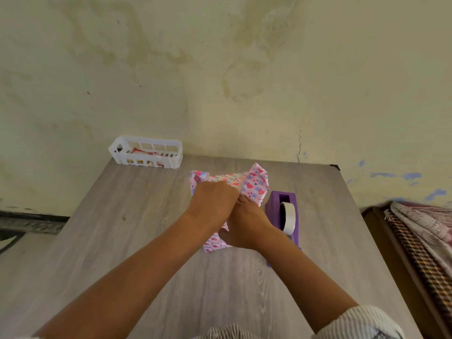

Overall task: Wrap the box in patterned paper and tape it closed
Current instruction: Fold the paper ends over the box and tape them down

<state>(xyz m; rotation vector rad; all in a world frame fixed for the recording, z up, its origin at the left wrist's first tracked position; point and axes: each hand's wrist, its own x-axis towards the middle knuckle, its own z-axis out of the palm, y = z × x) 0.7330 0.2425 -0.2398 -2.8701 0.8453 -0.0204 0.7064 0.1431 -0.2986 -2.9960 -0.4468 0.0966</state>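
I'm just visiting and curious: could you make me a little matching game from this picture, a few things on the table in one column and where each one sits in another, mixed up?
Things:
1. basket
2. tape dispenser
3. wrapping paper
4. roll of tape

Places:
A. under both hands, in the middle of the table
B. far left corner, by the wall
C. mounted in the purple holder
D. just right of the right hand

Pairs: 1-B, 2-D, 3-A, 4-C. The left hand presses on the paper too.
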